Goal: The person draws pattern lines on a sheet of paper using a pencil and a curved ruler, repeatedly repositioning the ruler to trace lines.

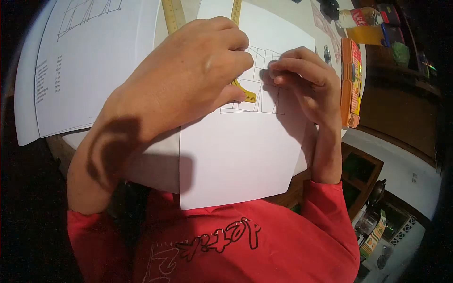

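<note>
My left hand (207,61) lies over a yellow pattern-drafting ruler (250,97), its fingers bent and its thumb by the ruler's curved end. More yellow ruler shows beyond the knuckles, as a narrow strip and a wider one; where they join is hidden. Beneath is a white sheet of paper (236,151) with a thin-lined pattern drawing (269,101) in its upper part. My right hand (311,80) hovers over the drawing's right side, thumb and fingertips pinched together around a small greyish thing (272,70) that I cannot make out. The paper's lower edge hangs past the table edge.
An open book (94,99) with a line diagram and a list of measurements lies on the left. On the right stand an orange case (348,80) and several colourful packets (363,26). Dark wooden furniture (361,170) is beyond the table.
</note>
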`<state>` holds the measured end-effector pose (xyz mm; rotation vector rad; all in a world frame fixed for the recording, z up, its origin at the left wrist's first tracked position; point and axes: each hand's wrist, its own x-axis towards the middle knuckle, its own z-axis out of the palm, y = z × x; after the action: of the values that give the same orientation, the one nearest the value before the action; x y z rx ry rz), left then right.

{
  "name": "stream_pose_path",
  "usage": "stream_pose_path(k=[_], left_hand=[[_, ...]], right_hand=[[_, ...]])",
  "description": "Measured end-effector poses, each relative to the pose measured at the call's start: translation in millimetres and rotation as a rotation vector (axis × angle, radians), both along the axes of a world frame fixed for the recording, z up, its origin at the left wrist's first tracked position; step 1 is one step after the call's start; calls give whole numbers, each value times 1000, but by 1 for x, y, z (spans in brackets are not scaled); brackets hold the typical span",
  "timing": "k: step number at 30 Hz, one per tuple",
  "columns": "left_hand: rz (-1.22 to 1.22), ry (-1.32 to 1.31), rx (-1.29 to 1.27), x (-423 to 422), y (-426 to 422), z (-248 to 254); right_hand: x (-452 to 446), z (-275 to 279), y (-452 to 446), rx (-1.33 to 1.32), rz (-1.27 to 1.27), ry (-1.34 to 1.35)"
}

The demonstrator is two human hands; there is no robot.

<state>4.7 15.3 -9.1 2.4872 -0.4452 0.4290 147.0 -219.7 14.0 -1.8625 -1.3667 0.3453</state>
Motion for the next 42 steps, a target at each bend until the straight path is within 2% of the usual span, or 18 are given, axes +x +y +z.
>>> stream_pose_path(k=[8,9,13,18,21,23,29,32,36,38,40,42], left_hand=[[14,-34,4,-1,-1,-1],[17,-33,6,-1,0,-1],[18,15,23,0,0,1],[-5,1,-19,0,1,3],[-22,-17,-14,2,1,-3],[-33,-27,1,5,1,-6],[-21,-96,-121,8,-2,-11],[-10,-100,-98,7,-2,-9],[13,-164,-83,5,-3,-10],[29,-232,-81,5,-4,-11],[19,-232,-83,8,-5,-10],[17,-222,-87,8,-4,-10]], right_hand=[[-10,-2,13,-1,75,-221],[-9,-2,12,1,78,-220],[2,3,-2,1,69,68],[-8,0,8,-20,27,-112],[-22,4,5,0,-37,-50],[-21,13,-3,55,-240,654],[-20,6,10,354,-270,413],[-8,3,-9,124,-36,583],[-5,10,-13,301,-112,663],[3,13,-28,100,45,865],[1,12,-31,177,-24,733],[-1,6,-30,317,-146,477]])
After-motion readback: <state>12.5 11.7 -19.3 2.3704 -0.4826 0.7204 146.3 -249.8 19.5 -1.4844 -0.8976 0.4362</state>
